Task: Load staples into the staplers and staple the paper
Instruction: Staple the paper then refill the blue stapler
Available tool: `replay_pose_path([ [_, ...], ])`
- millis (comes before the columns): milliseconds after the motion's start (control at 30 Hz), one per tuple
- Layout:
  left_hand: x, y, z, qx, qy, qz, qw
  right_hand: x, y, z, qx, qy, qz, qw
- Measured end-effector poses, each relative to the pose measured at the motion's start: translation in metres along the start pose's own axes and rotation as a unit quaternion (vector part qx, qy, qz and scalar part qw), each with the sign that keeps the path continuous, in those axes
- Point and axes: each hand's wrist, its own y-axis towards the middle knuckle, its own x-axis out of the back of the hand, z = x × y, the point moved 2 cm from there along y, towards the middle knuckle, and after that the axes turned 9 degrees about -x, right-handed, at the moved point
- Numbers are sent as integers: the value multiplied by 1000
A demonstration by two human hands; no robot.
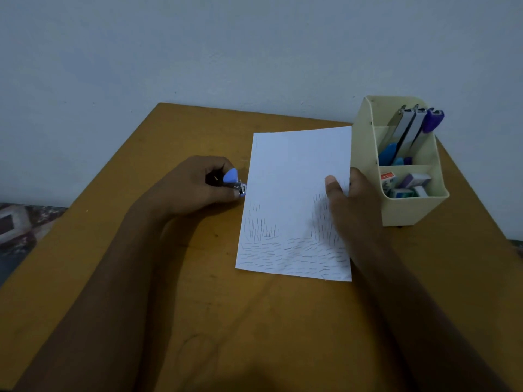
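My left hand (198,185) grips the stapler (235,181) at the paper's (294,193) left edge; my right hand (348,199) pinches the right edge. If the sheet slides on the counter (198,306), the staple could miss.

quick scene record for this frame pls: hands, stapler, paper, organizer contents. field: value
left hand: grips blue stapler, its nose at the paper's left edge
right hand: pinches the paper's right edge, thumb on top
paper: on table; many staples across the lower part, a few along the upper left edge
organizer: cream, right of the paper; back compartment holds upright staplers, front compartment holds small boxes
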Motion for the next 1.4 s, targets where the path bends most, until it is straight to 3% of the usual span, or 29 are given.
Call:
replay_pose_path([
  [733,-6,2,0,-16,9,25,1000,0,-3,3,8,54,3,999],
  [967,-10,4,0,22,-23,69,997,0,-3,3,8,69,5,998],
  [1400,-7,-1,-4,-5,-37,120,992,0,-1,0,1,109,18,994],
])
